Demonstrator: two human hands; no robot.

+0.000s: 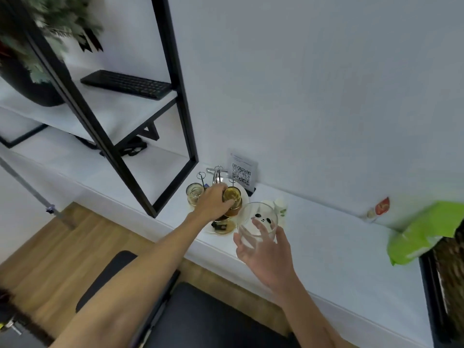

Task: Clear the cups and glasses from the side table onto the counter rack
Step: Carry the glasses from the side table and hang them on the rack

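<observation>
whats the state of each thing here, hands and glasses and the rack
left hand: grip closed on the amber glass
amber glass: inverted, at the wire rack
right hand: grip closed on the clear panda-print glass
clear panda-print glass: held above the white counter, looks empty
small clear glass: inverted on the rack
metal wire rack: upright on its white plate

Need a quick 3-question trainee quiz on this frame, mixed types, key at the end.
1. True or false: the right hand holds a clear glass with a panda face on it.
2. What is the left hand placing on the cup rack? A) amber glass B) keyboard C) green bag
3. What printed card stands behind the rack, against the wall?

Key: 1 true. 2 A, the amber glass. 3 The QR code sign.
</observation>
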